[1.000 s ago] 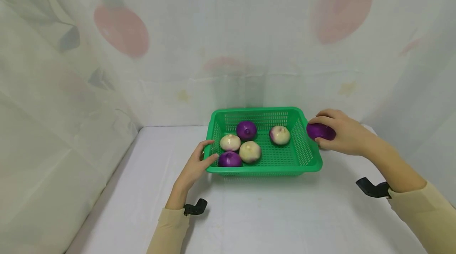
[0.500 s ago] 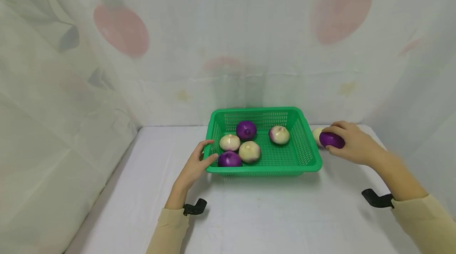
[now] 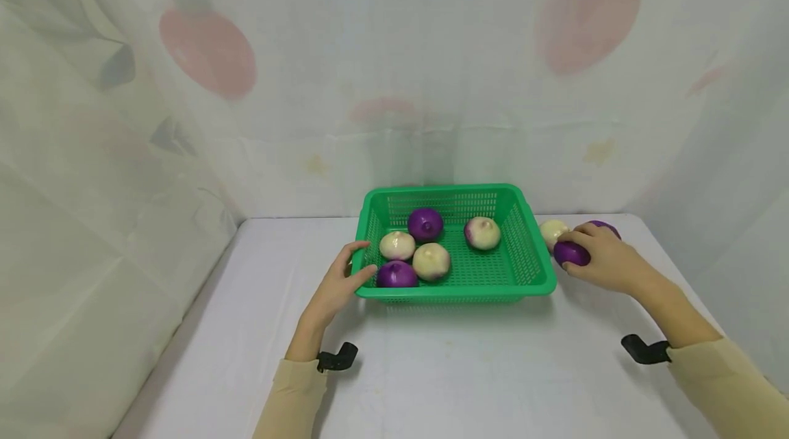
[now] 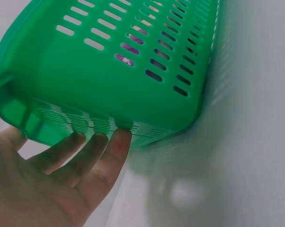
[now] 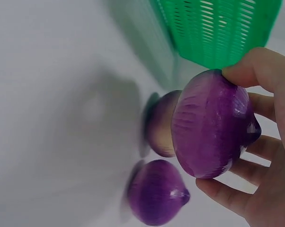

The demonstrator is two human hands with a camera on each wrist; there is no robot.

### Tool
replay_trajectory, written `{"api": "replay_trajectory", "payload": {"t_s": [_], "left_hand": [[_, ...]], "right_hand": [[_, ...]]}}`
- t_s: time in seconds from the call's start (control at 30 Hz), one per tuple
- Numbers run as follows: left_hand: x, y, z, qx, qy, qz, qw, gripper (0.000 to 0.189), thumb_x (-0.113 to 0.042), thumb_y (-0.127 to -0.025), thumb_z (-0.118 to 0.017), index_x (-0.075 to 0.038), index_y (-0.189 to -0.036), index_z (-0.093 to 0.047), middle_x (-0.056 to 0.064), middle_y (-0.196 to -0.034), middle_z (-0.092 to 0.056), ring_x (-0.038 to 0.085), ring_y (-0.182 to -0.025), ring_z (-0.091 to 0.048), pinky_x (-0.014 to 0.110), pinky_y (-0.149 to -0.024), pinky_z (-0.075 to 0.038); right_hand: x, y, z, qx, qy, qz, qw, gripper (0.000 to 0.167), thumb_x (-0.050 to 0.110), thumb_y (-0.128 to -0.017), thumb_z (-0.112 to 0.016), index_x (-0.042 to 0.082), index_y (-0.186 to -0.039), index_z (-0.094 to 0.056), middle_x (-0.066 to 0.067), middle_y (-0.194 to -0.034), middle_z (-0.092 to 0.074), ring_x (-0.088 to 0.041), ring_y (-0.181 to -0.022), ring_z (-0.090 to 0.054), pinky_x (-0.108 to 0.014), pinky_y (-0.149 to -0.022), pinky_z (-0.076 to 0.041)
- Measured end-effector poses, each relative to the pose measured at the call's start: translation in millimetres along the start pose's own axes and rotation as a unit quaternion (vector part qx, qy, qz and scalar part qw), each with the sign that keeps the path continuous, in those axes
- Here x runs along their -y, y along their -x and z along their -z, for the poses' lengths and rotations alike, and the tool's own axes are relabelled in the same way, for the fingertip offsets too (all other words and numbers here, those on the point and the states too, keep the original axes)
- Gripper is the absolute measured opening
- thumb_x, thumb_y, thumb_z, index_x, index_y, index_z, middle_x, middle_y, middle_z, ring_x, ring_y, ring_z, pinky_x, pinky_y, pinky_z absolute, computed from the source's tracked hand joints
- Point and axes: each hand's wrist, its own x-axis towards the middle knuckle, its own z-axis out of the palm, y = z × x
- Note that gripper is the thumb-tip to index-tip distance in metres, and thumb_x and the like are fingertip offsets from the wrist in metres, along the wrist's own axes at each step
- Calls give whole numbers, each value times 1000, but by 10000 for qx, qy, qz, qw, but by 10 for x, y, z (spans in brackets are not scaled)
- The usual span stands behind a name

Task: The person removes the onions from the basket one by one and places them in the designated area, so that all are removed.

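Note:
My right hand (image 3: 607, 262) grips a purple onion (image 3: 571, 254) to the right of the green basket (image 3: 456, 292). In the right wrist view, thumb and fingers wrap the sides of this onion (image 5: 209, 125), its pointed tip towards the palm. Close by on the table lie a whitish onion (image 3: 553, 232) with a purple flush and another purple onion (image 5: 156, 193), mostly behind the hand in the head view. My left hand (image 3: 337, 283) holds the basket's left end, thumb at the rim and fingers against the outer wall (image 4: 100, 85).
Inside the basket are two purple onions, one at the back (image 3: 425, 224) and one at the front left (image 3: 397, 274), and several whitish onions (image 3: 483, 233). A white cloth covers the table (image 3: 444, 370). Printed white curtains (image 3: 394, 69) hang behind and at the sides.
My right hand has carried the purple onion from above the basket's right rim out to the right and lower, uncovering onions on the table. The left hand and basket stay put.

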Motion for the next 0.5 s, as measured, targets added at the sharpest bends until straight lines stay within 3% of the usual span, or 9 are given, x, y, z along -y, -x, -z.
{"api": "replay_trajectory", "payload": {"t_s": [0.2,0.5], "left_hand": [[-15,1,5,13,5,0,10000,55,-31,-100,-67,-27,-149,-42,7,-163,-28,41,-146,-33,64,-112,-31],[0,-7,-2,27,52,-18,10000,53,-29,-100,-67,-29,-148,-42,8,-162,-28,40,-146,-33,63,-112,-31]], "right_hand": [[-8,17,-116,220,-107,-56,9997,50,27,-88,-76,3,-130,-65,-29,-130,-55,-54,-123,-45,-74,-82,-48],[-25,17,-214,362,72,-77,9993,57,31,-87,-77,-1,-133,-63,-29,-129,-56,-54,-122,-48,-73,-82,-48]]}}
